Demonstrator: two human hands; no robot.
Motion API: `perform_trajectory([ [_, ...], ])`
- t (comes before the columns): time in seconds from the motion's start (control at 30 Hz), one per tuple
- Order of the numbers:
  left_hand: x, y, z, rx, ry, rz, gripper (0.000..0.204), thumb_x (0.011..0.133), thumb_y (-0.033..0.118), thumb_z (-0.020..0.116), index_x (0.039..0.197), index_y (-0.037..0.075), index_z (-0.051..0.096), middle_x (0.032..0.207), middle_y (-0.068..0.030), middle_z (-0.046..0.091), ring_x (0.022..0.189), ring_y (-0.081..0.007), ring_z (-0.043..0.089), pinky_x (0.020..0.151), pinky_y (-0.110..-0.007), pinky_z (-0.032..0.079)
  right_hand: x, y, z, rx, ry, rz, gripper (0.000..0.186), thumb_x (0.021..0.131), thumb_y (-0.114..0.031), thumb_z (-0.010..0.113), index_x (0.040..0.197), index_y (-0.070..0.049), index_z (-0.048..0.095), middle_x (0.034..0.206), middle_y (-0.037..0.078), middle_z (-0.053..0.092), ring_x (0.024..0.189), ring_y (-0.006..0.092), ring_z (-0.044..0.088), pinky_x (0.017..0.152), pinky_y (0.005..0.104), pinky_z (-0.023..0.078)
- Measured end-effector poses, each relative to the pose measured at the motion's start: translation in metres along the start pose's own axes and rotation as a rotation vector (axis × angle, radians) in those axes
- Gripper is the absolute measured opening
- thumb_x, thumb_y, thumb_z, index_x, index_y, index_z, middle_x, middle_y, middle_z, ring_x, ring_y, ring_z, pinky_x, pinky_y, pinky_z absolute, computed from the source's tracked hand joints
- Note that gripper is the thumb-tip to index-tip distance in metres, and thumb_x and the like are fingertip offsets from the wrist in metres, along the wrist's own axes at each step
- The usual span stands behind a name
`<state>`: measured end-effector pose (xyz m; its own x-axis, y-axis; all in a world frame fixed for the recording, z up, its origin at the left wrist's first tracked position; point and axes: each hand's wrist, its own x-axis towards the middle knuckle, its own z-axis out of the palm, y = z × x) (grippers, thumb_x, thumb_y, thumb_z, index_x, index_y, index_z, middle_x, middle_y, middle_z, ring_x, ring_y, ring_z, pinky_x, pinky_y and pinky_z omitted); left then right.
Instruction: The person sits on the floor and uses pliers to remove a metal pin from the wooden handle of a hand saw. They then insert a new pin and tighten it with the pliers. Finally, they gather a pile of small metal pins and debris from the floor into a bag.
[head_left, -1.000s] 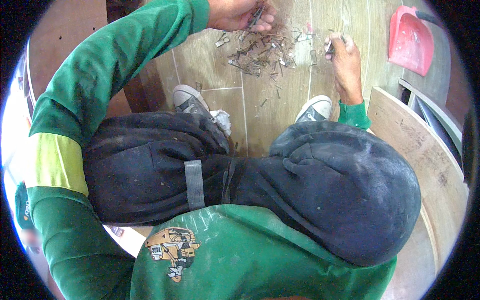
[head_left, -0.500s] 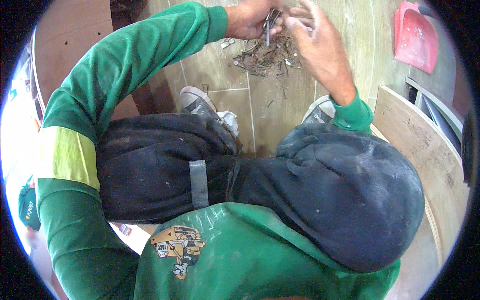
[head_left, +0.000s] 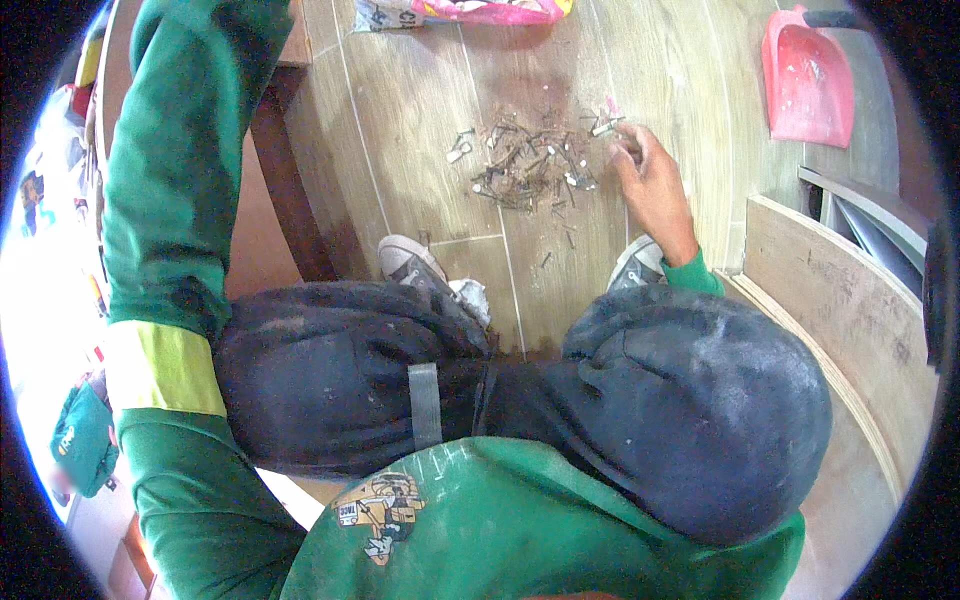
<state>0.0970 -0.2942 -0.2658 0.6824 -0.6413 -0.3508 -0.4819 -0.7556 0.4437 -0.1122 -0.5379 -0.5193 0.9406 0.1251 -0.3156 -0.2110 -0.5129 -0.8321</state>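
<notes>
On the tiled floor ahead of my feet lies a loose heap (head_left: 530, 165) of thin dark pieces that look like nails or screws, mixed with dust and small pale bits. My right hand (head_left: 650, 185) hangs low at the heap's right edge, its fingers bent and the thumb apart from the forefinger. A small whitish piece (head_left: 605, 128) is right at its fingertips; whether they touch it is unclear. My left arm (head_left: 185, 180) in its green sleeve reaches up and away at the left, and the hand lies beyond the picture's top edge.
A pink dustpan (head_left: 808, 90) lies at the far right. Beside my right knee stands a wooden board (head_left: 820, 260). A colourful plastic bag (head_left: 480, 12) lies at the top edge. My shoes (head_left: 412, 262) flank the floor below the heap. Another person's green sleeve (head_left: 85, 440) shows at far left.
My hands have parted. The left, which held a small dark metal thing, has gone up and left out of view. The right has come down beside the heap. A bag now shows at the top.
</notes>
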Motion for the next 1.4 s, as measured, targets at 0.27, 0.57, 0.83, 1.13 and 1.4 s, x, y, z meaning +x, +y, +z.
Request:
perform_trajectory([
  [0.27, 0.087, -0.285, 0.093, 0.345, 0.06, 0.242, 0.041, 0.101, 0.036, 0.061, 0.12, 0.002, 0.075, 0.117, -0.0149, 0.076, 0.105, -0.0309, 0.072, 0.099, -0.047, 0.056, 0.003, -0.015, -0.01, -0.052, -0.001, -0.079, 0.036, 0.104, -0.015, 0.066, 0.136, 0.001, 0.065, 0.113, 0.023, 0.073, 0.102, 0.0357, 0.072, 0.095, 0.0452, 0.055],
  [0.57, -0.007, -0.059, 0.044, 0.361, 0.294, 0.111, 0.033, 0.104, 0.027, 0.063, 0.117, -0.001, 0.076, 0.115, -0.0235, 0.078, 0.105, -0.0399, 0.076, 0.092, -0.048, 0.059, 0.011, 0.015, 0.03, -0.34, -0.04, -0.374, 0.033, 0.102, -0.017, 0.069, 0.132, -0.003, 0.068, 0.124, 0.022, 0.069, 0.114, 0.0418, 0.066, 0.101, 0.0491, 0.054],
  [0.83, -0.018, -0.101, 0.223, 0.096, -0.265, 0.27, 0.04, 0.102, 0.036, 0.072, 0.116, -0.001, 0.066, 0.105, -0.0252, 0.071, 0.1, -0.0454, 0.071, 0.089, -0.052, 0.057, 0.061, 0.027, 0.068, -0.571, -0.096, -0.647, 0.032, 0.099, -0.018, 0.069, 0.13, -0.012, 0.072, 0.123, 0.018, 0.067, 0.125, 0.0402, 0.063, 0.106, 0.0503, 0.053],
  [1.13, -0.055, -0.171, 0.295, -0.029, -0.132, 0.086, 0.033, 0.097, 0.022, 0.076, 0.115, -0.003, 0.064, 0.113, -0.0245, 0.07, 0.111, -0.046, 0.068, 0.097, -0.054, 0.055, 0.063, 0.048, 0.029, -0.52, 0.065, -0.439, 0.021, 0.098, -0.015, 0.068, 0.118, -0.008, 0.072, 0.116, 0.017, 0.068, 0.117, 0.0416, 0.064, 0.1, 0.0526, 0.054],
  [1.4, -0.039, -0.148, 0.303, -0.162, -0.099, 0.063, 0.024, 0.097, 0.011, 0.069, 0.117, -0.002, 0.063, 0.113, -0.0239, 0.072, 0.109, -0.045, 0.069, 0.095, -0.052, 0.056, 0.06, 0.02, 0.085, -0.61, -0.008, -0.683, 0.031, 0.092, -0.005, 0.064, 0.122, -0.01, 0.071, 0.127, 0.017, 0.065, 0.124, 0.039, 0.062, 0.102, 0.0509, 0.055],
])
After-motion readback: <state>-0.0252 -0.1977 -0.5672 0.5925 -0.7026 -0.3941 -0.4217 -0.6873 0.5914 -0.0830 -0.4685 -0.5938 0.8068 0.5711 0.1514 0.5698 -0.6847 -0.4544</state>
